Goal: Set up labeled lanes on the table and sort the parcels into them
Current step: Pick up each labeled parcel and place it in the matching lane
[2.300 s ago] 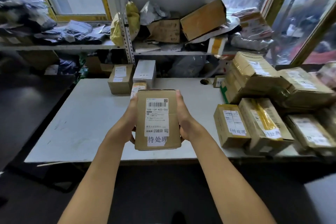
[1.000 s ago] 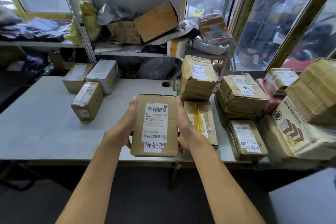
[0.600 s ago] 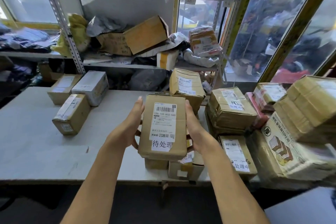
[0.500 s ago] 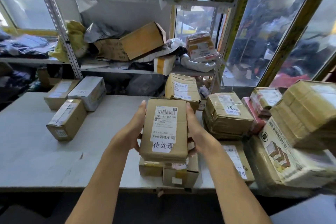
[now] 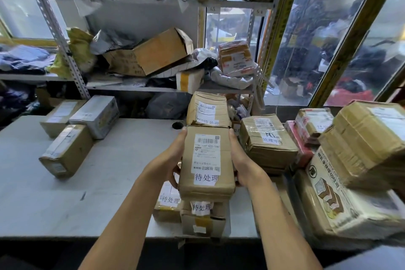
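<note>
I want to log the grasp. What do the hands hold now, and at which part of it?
Both hands hold one brown parcel labeled 待处理: the left hand grips its left long side, the right hand its right long side, above other parcels.

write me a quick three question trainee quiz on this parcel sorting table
1. True or false: both hands grip the held brown cardboard parcel by its long sides.
2. Multiple choice: where is the held parcel? A) over two small brown boxes tagged 待处理 B) on the metal shelf C) on the floor
3. Fill in: the handwritten tag on the held parcel reads ____.

Key:
1. True; the left hand and the right hand clasp opposite sides.
2. A
3. 待处理
</note>
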